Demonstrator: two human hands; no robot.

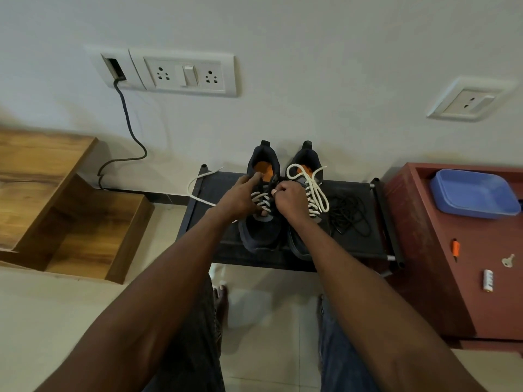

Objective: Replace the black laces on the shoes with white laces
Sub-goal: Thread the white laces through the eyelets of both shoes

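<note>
Two dark shoes with orange insoles stand side by side on a low black rack (351, 244). The right shoe (307, 176) carries a white lace (317, 193) tied in a bow. White lace crosses the front of the left shoe (260, 236). My left hand (240, 196) grips the left shoe's tongue and upper, fingers curled over it. My right hand (288, 199) pinches the lace at the left shoe's upper eyelets. A loose end of white lace (198, 182) trails off to the left over the rack's edge. The removed black laces (351, 210) lie in a heap on the rack, right of the shoes.
A dark red cabinet (441, 278) stands to the right with a blue tray (475, 193), a key (508, 260) and a small white item (488, 280) on it. Wooden shelving (56, 199) sits left. A cable (127, 131) hangs from wall sockets (184, 73). My legs are below the rack.
</note>
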